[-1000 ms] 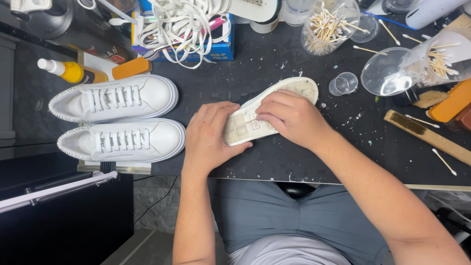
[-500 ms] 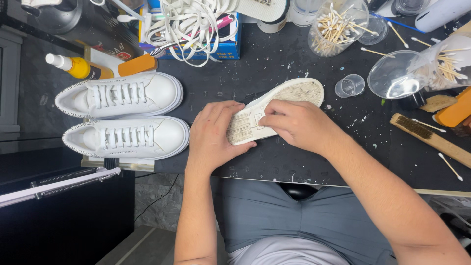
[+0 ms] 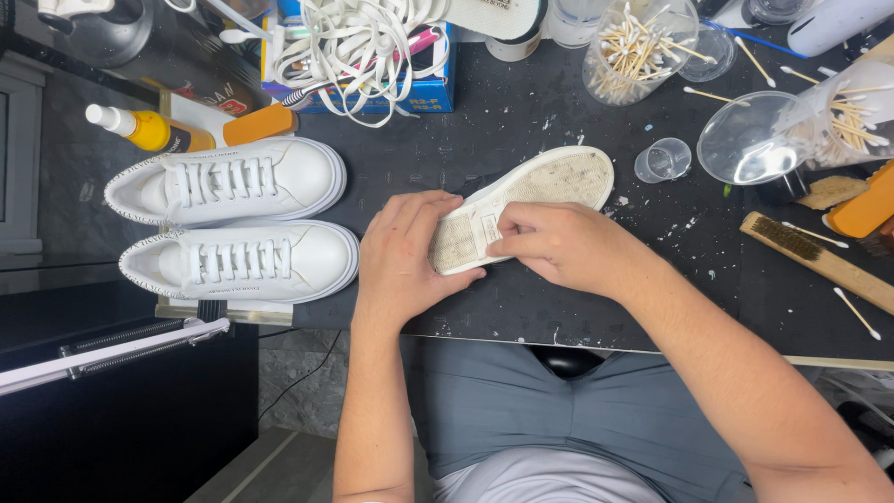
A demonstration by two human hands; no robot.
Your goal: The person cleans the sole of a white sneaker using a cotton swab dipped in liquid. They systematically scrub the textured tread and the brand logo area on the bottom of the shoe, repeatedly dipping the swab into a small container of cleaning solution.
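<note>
Your left hand lies palm down, its back toward the camera, fingers together and pointing to about one o'clock, the thumb tucked under at the four o'clock side. Your left forearm runs almost straight down to six o'clock, bare to the elbow. Your right hand sits just to the three o'clock side of the left, knuckles up, its fingers curled and pointing to nine o'clock, fingertips pressed down close beside the left thumb. Your right wrist is bent slightly, and the bare right forearm slants away toward five o'clock. Both hands are close together, nearly touching.
</note>
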